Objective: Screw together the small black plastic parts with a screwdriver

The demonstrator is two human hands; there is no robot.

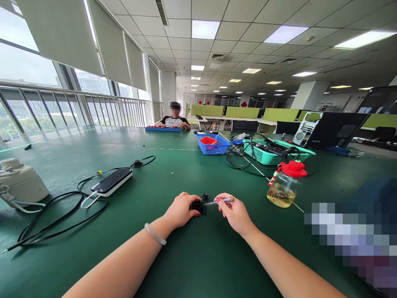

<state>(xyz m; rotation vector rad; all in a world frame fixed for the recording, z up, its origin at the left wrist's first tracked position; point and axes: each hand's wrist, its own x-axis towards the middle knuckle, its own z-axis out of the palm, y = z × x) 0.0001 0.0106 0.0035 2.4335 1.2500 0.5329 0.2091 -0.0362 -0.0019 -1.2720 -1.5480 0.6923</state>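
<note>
My left hand (182, 210) is closed on a small black part (198, 206), steadying it on the green table (173, 174). What exactly the part is I cannot make out; the fingers cover some of it. In my right hand (234, 213) is a screwdriver (228, 200) with a clear, purplish handle, pinched between thumb and fingers. Its thin shaft points left, and the tip meets or lies very close to the black part. Just behind the part sits a small dark piece (205, 195), apart from both hands.
To the right stands a red-lidded bottle (283, 188). Beyond are a blue basket (214, 148) and a green basket (263, 155) with cables. At left, a phone-like device (112, 182) lies among black cables near a white device (23, 184). A person (175, 120) sits across the table.
</note>
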